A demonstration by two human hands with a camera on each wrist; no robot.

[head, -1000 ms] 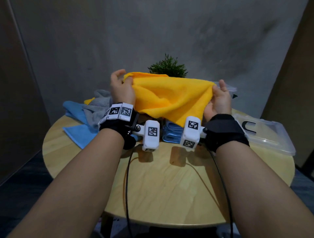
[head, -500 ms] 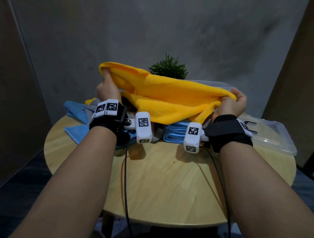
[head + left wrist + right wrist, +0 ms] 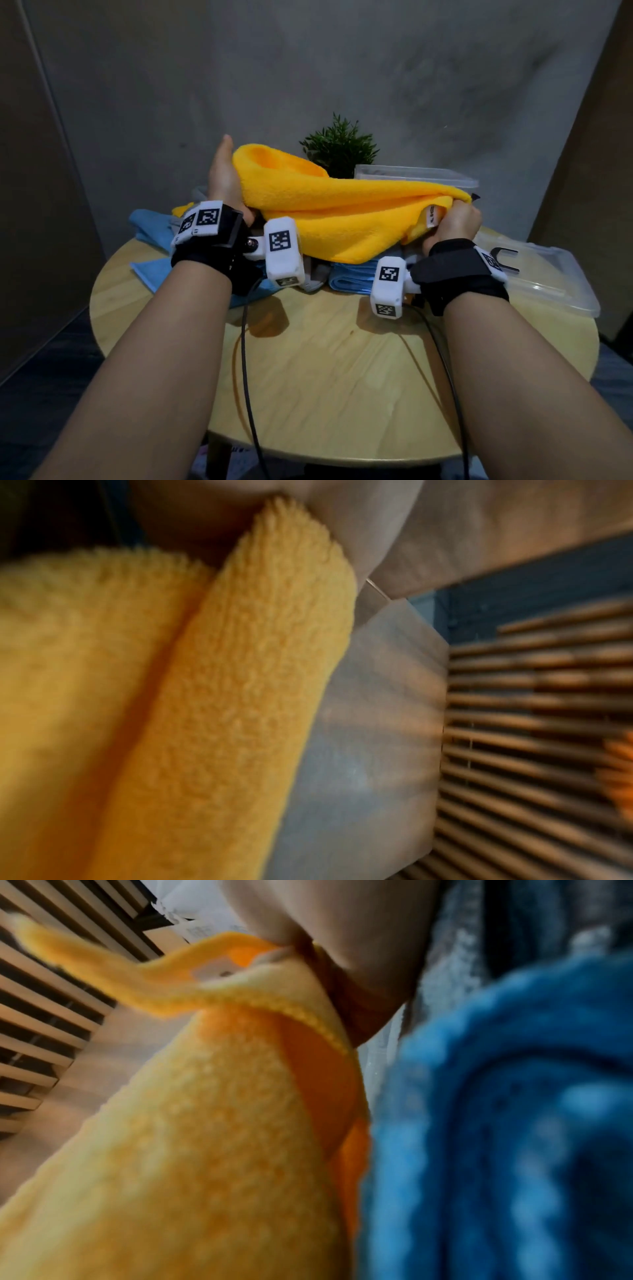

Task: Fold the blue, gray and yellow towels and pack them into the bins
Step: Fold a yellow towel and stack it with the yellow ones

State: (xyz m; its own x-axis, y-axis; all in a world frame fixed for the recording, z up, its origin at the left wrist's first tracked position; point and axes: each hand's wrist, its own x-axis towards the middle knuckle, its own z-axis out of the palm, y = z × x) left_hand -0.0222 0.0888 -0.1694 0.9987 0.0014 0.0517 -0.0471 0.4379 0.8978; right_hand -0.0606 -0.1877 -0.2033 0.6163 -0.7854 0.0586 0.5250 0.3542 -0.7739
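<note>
Up above the round wooden table [image 3: 325, 377], the yellow towel [image 3: 335, 216] hangs doubled over between both hands. The left hand [image 3: 224, 185] grips its raised left end, fingers hidden behind the cloth; the right hand [image 3: 452, 224] is curled tight around the bunched right end, lower down. Beneath it lie a folded blue towel [image 3: 352, 277] and a gray towel [image 3: 317, 274]. A clear bin [image 3: 414, 173] stands behind, beside a small plant [image 3: 339, 147].

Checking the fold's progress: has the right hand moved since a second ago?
Yes. The right hand has dropped and swung right, from level with the clear bin's rim to below it, gripping the yellow towel.
</note>
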